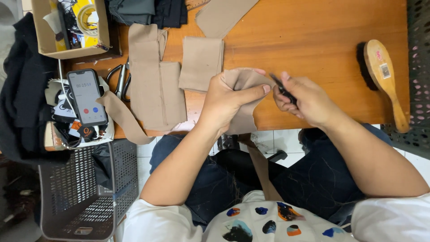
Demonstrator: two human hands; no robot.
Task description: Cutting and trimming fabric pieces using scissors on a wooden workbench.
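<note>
Where the surface (313, 40) meets its left edge, a phone (86, 97) lies beside scissors (121, 79), with a basket (85, 188) on the floor below. Folded tan pieces (156, 85) lie mid-surface, one strip hanging over the near edge. Left hand (226, 101), grip pinching a tan cloth (244, 83) held just over the near edge. Right hand (304, 101), grip pressed around a small dark tool (282, 87) touching the cloth. Bare wood lies beyond; a brush (385, 76) rests near the right edge.
</note>
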